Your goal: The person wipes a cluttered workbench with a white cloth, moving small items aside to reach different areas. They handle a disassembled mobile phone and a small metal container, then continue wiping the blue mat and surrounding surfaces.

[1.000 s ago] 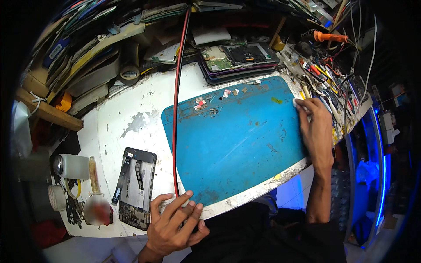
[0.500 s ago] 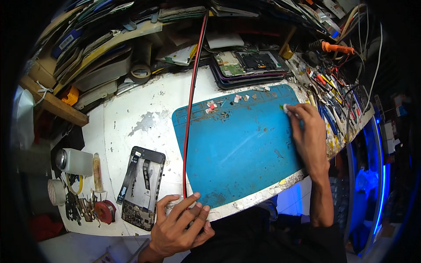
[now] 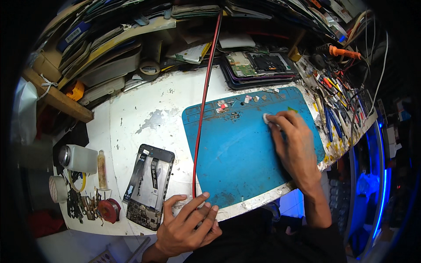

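Observation:
My right hand (image 3: 297, 153) pinches a small white wad (image 3: 265, 118) between thumb and fingertips, over the blue work mat (image 3: 237, 162). It looks like cotton or tissue, and appears to touch the mat. Behind the knuckles a green bit (image 3: 291, 109) shows on the mat. At the mat's near left corner, my left hand (image 3: 187, 230) has its fingers stretched and apart; its thumb side is partly hidden. A red-and-black cable (image 3: 202, 109) runs down to those fingers. Left of this hand lies an opened phone (image 3: 151, 186), its inside facing up.
Small parts and screws (image 3: 234, 116) lie along the mat's far side. Behind it stands a stack of opened devices (image 3: 258, 65). Hand tools (image 3: 335, 101) crowd the right. A white bottle (image 3: 81, 158) and a red spool (image 3: 108, 211) stand at the left.
My right hand has moved left across the mat with the white wad, away from the green bit. My left hand keeps its place by the mat corner. The whole view has shifted slightly.

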The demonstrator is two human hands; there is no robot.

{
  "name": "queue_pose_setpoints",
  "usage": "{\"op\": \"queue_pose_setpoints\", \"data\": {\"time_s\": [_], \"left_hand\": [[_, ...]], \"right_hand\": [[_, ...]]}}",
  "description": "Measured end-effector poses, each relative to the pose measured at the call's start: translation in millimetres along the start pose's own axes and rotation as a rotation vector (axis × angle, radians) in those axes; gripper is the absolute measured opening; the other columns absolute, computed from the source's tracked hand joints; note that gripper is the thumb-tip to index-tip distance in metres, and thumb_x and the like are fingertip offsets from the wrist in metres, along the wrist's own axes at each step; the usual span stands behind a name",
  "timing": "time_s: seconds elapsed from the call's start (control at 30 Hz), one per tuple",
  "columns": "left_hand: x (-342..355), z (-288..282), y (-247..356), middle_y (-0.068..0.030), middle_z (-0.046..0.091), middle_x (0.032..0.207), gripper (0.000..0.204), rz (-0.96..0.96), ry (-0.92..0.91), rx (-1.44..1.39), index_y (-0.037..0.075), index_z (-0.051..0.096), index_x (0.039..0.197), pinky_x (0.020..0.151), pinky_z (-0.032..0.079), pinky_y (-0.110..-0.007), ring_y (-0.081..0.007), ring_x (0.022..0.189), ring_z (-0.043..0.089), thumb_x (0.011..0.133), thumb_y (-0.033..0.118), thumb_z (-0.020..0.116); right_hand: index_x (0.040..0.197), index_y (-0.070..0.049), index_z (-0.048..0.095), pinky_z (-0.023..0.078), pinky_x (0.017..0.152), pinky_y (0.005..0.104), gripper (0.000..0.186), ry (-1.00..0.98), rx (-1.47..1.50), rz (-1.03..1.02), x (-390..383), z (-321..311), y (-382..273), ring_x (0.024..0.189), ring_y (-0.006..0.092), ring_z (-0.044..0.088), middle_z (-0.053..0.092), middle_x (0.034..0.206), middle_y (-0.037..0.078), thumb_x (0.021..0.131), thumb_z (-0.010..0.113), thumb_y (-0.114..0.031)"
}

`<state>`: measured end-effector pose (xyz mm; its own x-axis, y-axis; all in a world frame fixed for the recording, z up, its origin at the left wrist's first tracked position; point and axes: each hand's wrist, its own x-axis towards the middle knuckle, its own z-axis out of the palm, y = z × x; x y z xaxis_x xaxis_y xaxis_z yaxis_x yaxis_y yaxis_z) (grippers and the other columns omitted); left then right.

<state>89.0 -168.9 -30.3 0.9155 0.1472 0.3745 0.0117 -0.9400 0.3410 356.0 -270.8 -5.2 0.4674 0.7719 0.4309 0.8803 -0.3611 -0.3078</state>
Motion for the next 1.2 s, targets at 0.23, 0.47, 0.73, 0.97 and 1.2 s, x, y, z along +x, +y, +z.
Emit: {"op": "queue_pose_setpoints", "data": {"time_s": [0.23, 0.47, 0.73, 0.97, 1.2], "left_hand": [[2, 0, 2, -0.0045, 0.07, 0.094, 0.023, -0.013, -0.002, 0.013, 0.006, 0.076, 0.095, 0.094, 0.043, -0.05, -0.0191, 0.107, 0.069, 0.08, 0.022, 0.073], [1, 1, 2, -0.0045, 0.07, 0.093, 0.021, -0.005, 0.018, 0.016, 0.005, 0.077, 0.093, 0.095, 0.043, -0.049, -0.0195, 0.108, 0.069, 0.079, 0.02, 0.073], [3, 0, 3, -0.0044, 0.07, 0.093, 0.022, -0.004, 0.022, 0.014, 0.006, 0.077, 0.095, 0.094, 0.044, -0.048, -0.0198, 0.108, 0.069, 0.078, 0.019, 0.073], [1, 1, 2, -0.0038, 0.07, 0.093, 0.022, -0.02, 0.007, -0.01, 0.006, 0.077, 0.095, 0.095, 0.043, -0.048, -0.0192, 0.108, 0.069, 0.081, 0.022, 0.074], [1, 2, 3, -0.004, 0.07, 0.094, 0.021, -0.013, 0.011, 0.016, 0.007, 0.077, 0.095, 0.095, 0.043, -0.049, -0.0189, 0.109, 0.069, 0.081, 0.023, 0.074]], "right_hand": [[0.112, 0.007, 0.062, 0.055, 0.085, 0.0383, 0.033, -0.255, 0.249, -0.324, -18, 25, -78, 0.102, 0.031, 0.058, 0.058, 0.108, 0.019, 0.08, 0.062, 0.0], [0.109, 0.01, 0.061, 0.058, 0.079, 0.0371, 0.032, -0.166, 0.166, -0.284, -3, 29, -63, 0.102, 0.032, 0.059, 0.058, 0.108, 0.02, 0.079, 0.062, 0.002], [0.109, 0.009, 0.061, 0.055, 0.086, 0.0406, 0.029, -0.185, 0.23, -0.243, 0, 35, -63, 0.104, 0.0357, 0.059, 0.059, 0.106, 0.021, 0.081, 0.06, 0.002], [0.112, 0.001, 0.064, 0.051, 0.086, 0.0442, 0.024, -0.187, 0.045, 0.001, -12, -7, -12, 0.101, 0.036, 0.059, 0.059, 0.105, 0.019, 0.089, 0.06, 0.001], [0.122, -0.002, 0.065, 0.047, 0.096, 0.0437, 0.036, -0.058, -0.276, -0.059, -16, -18, 3, 0.114, 0.0358, 0.055, 0.061, 0.118, 0.019, 0.09, 0.069, -0.016]]}}
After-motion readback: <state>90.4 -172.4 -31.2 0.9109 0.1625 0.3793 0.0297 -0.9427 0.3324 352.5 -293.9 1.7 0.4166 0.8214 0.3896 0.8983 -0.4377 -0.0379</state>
